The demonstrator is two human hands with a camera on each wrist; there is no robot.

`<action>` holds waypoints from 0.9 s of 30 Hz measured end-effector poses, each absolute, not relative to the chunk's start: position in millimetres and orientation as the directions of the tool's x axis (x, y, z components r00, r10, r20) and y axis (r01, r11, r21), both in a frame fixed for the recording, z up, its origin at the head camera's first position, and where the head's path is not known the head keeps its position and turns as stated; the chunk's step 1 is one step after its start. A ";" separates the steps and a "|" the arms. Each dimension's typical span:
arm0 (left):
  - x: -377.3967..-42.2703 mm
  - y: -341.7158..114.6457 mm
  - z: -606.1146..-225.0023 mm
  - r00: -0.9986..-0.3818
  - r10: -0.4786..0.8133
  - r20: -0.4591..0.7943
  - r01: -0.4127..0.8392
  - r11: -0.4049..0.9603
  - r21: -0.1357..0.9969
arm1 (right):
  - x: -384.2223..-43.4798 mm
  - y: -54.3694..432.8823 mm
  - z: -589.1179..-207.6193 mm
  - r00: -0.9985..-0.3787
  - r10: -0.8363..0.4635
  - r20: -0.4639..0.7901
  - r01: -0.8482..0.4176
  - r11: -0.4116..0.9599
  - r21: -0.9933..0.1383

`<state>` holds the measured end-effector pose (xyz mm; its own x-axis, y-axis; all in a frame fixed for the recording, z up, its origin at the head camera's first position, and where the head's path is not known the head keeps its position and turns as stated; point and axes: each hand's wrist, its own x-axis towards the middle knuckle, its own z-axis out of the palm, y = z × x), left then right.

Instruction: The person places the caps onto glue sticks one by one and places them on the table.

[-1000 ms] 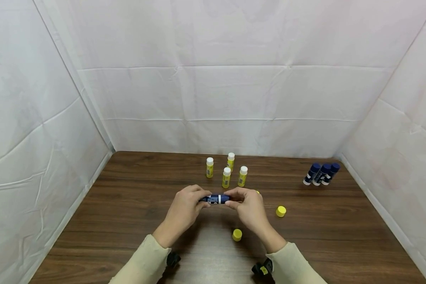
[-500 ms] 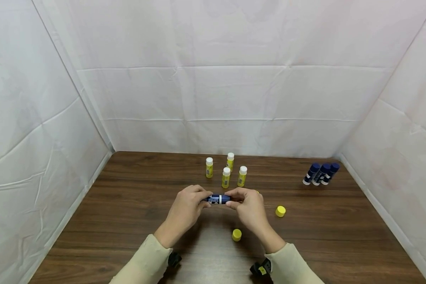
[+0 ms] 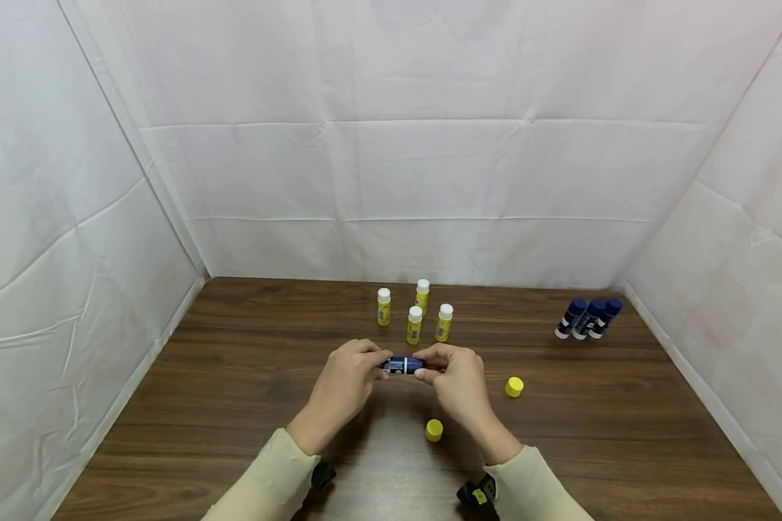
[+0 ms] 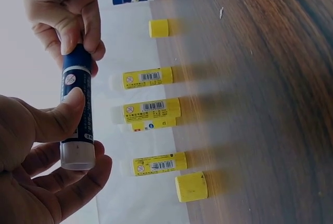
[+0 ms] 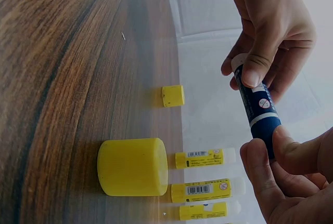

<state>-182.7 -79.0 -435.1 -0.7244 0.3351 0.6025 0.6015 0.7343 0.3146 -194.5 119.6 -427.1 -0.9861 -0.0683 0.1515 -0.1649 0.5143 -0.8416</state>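
In the head view both hands hold one dark blue glue stick (image 3: 401, 365) level above the table. The left hand (image 3: 347, 382) grips its labelled body, thumb laid along it, near the white base seen in the left wrist view. At the other end, the right hand (image 3: 459, 380) pinches the blue cap (image 5: 266, 130) between thumb and fingers. The cap sits on the body, with a white band beside it. Below the hands lies a yellow cap (image 3: 434, 430); another yellow cap (image 3: 514, 386) lies right of the right hand.
Several yellow glue sticks with white ends (image 3: 414, 325) stand upright beyond the hands. Three blue glue sticks (image 3: 588, 319) stand together at the back right. Another yellow cap (image 4: 191, 186) shows in the left wrist view. White sheets (image 3: 430, 174) enclose the wooden table (image 3: 189, 405).
The left hand and the blue glue stick have shifted very slightly to the right. The right hand keeps its pinch on the cap, and the things on the table stay put.
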 end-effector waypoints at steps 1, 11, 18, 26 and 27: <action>-182.7 -78.9 -434.9 -0.724 0.336 0.602 0.601 0.735 0.313 | -194.6 119.5 -427.3 -0.986 -0.067 0.150 -0.163 0.512 -0.843; -183.0 -77.2 -434.4 -0.722 0.356 0.593 0.602 0.746 0.285 | -195.1 119.7 -428.1 -0.989 -0.056 0.137 -0.146 0.493 -0.858; -184.3 -76.4 -434.5 -0.702 0.361 0.614 0.617 0.739 0.271 | -195.3 119.9 -425.8 -0.991 -0.041 0.126 -0.130 0.486 -0.865; -184.9 -74.3 -432.1 -0.681 0.379 0.626 0.628 0.743 0.233 | -195.6 120.3 -425.6 -0.992 -0.030 0.123 -0.122 0.490 -0.863; -185.1 -74.0 -431.9 -0.682 0.380 0.625 0.627 0.744 0.231 | -195.6 120.2 -425.7 -0.992 -0.029 0.125 -0.123 0.490 -0.863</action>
